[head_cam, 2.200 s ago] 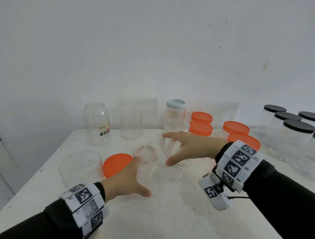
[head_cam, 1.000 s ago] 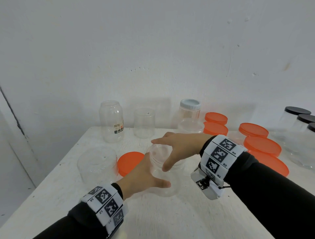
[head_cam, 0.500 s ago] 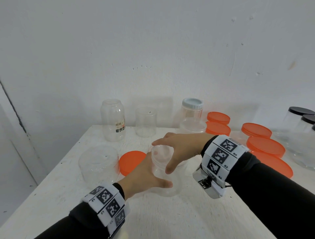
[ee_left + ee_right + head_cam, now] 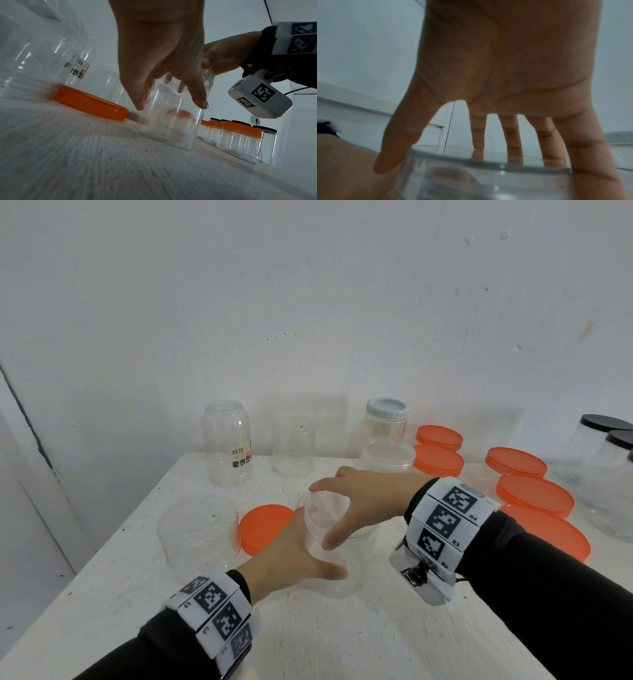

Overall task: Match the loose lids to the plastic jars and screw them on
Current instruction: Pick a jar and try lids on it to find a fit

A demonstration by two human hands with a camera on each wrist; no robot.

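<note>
At the middle of the white table [image 4: 342, 642], the left hand [image 4: 291, 556] curled round the clear jar [image 4: 342, 570] while the right hand [image 4: 363, 494] gripped the clear lid [image 4: 325, 508] on its mouth, fingers spread around the rim. The step looked like screwing it on; next called for twisting while bracing. Counted: three open jars to the left, one loose orange lid [image 4: 263, 525], at least five orange-lidded jars right.
</note>
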